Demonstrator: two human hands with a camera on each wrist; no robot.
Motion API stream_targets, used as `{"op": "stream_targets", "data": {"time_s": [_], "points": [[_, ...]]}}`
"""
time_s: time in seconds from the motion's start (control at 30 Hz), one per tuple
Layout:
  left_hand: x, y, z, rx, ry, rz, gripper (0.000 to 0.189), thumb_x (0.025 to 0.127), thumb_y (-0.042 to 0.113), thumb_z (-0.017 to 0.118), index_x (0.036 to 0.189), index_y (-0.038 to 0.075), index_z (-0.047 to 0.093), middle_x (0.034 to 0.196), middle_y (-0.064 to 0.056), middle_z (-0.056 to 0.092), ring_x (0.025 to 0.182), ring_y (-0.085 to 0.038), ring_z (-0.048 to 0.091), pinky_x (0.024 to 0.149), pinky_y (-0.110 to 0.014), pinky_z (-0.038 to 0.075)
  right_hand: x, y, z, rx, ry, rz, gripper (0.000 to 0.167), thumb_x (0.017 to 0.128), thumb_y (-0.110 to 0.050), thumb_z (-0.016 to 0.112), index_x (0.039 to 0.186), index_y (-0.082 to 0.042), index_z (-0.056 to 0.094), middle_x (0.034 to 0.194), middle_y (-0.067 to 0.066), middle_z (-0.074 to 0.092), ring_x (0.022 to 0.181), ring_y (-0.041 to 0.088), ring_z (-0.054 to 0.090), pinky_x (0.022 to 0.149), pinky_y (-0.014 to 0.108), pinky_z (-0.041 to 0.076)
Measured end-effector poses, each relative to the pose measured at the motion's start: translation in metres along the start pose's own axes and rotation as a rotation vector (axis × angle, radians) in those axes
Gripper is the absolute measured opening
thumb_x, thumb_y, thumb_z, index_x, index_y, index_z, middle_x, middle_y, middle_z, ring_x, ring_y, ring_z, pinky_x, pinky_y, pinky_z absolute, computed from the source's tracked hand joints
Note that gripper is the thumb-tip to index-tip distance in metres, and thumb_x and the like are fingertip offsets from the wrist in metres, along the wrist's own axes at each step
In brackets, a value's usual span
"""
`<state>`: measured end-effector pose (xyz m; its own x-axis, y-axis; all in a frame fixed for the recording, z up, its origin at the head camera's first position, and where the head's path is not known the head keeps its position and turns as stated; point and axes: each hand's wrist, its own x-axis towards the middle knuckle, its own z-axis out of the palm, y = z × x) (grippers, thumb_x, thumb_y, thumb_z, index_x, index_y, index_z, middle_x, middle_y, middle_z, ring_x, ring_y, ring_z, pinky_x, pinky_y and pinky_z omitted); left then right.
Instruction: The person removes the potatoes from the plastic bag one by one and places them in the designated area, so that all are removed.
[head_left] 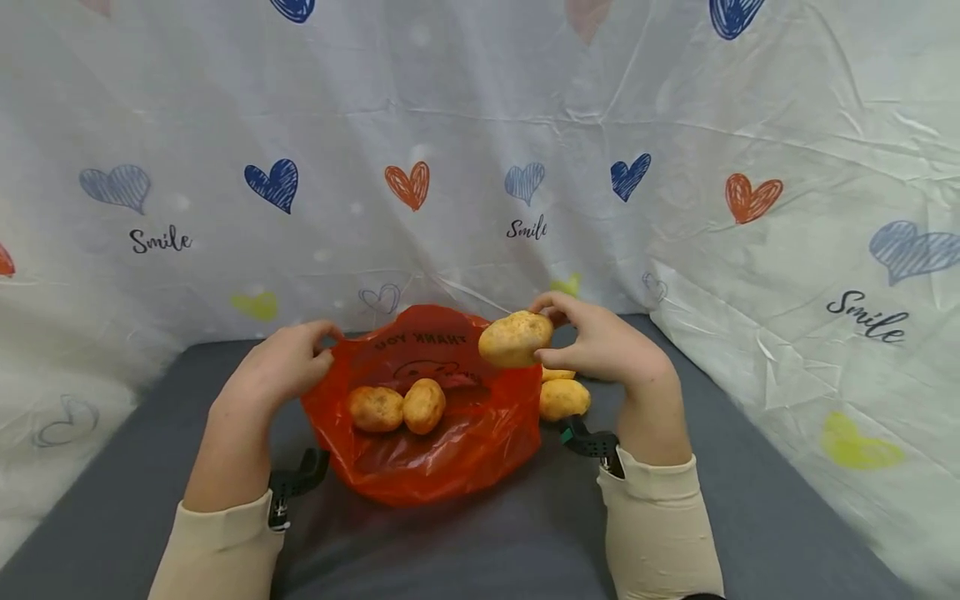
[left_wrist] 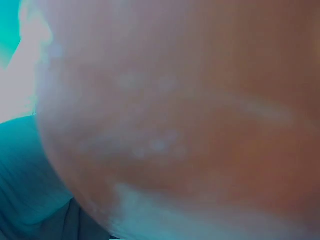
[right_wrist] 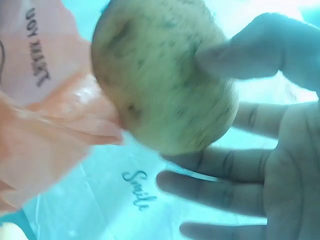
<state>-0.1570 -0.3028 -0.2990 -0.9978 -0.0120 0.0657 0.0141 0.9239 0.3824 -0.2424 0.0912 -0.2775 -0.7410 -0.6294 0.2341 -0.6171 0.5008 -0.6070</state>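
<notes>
A red plastic bag (head_left: pixel 465 454) lies with its mouth facing me, two potatoes (head_left: pixel 423 406) inside it. At the bag's left rim my left hand (head_left: pixel 279 364) pinches the plastic between thumb and fingers. Another potato (head_left: pixel 515 339) is held up at the bag's right edge by my right hand (head_left: pixel 600 340). In the right wrist view the thumb presses one side of that potato (right_wrist: pixel 165 80), with fingers behind it and the lower fingers spread. The left wrist view is filled by a blurred, reddish-brown surface and shows no clear detail.
More potatoes (head_left: pixel 564 399) lie on the dark grey table (head_left: pixel 750 500), just right of the bag and partly hidden by it. A white sheet (head_left: pixel 465 83) printed with hearts hangs behind the table and along its sides.
</notes>
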Motion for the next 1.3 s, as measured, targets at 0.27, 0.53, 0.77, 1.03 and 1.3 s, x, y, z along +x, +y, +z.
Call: {"op": "stream_targets", "data": {"time_s": [0.27,0.53,0.77,1.03,1.3], "points": [[0.000,0.002,0.000,0.006,0.002,0.004,0.039,0.100,0.014,0.048,0.135,0.002,0.059,0.104,-0.017,0.066,0.081,-0.027,0.061,0.067,-0.043,0.050,-0.013,0.016,-0.018,0.030,0.010,0.094,0.044,0.092,-0.020,0.076,0.131,-0.012,0.058,0.124,0.012,0.065,0.113,0.029,0.059,0.093,0.045,0.046],[0.001,0.001,0.001,-0.007,-0.010,0.000,0.039,0.099,0.013,0.047,0.135,0.001,0.058,0.103,-0.018,0.066,0.078,-0.026,0.060,0.064,-0.040,0.049,-0.024,0.035,-0.031,0.061,0.025,0.138,0.045,0.094,-0.026,0.076,0.133,-0.013,0.059,0.123,0.012,0.067,0.112,0.028,0.061,0.092,0.045,0.046],[0.002,0.001,0.001,-0.005,-0.019,-0.006,0.039,0.100,0.014,0.048,0.136,0.001,0.057,0.107,-0.019,0.066,0.080,-0.027,0.061,0.065,-0.041,0.050,-0.030,0.049,-0.041,0.010,0.000,0.215,0.051,0.096,-0.028,0.072,0.140,-0.009,0.055,0.129,0.019,0.062,0.116,0.034,0.060,0.098,0.053,0.044],[0.003,0.002,0.001,-0.002,-0.028,0.004,0.038,0.101,0.014,0.048,0.135,0.000,0.057,0.103,-0.017,0.066,0.079,-0.026,0.060,0.066,-0.041,0.050,-0.036,0.067,-0.050,-0.047,-0.059,0.353,0.065,0.096,-0.032,0.069,0.150,-0.005,0.046,0.140,0.030,0.051,0.127,0.046,0.049,0.101,0.064,0.040],[0.004,0.005,0.003,0.004,-0.030,-0.004,0.037,0.101,0.014,0.049,0.134,0.002,0.058,0.100,-0.015,0.065,0.077,-0.026,0.058,0.064,-0.039,0.048,-0.036,0.095,-0.051,-0.015,-0.116,0.518,0.063,0.095,-0.029,0.065,0.149,-0.003,0.046,0.138,0.027,0.050,0.122,0.043,0.051,0.099,0.062,0.041]]}}
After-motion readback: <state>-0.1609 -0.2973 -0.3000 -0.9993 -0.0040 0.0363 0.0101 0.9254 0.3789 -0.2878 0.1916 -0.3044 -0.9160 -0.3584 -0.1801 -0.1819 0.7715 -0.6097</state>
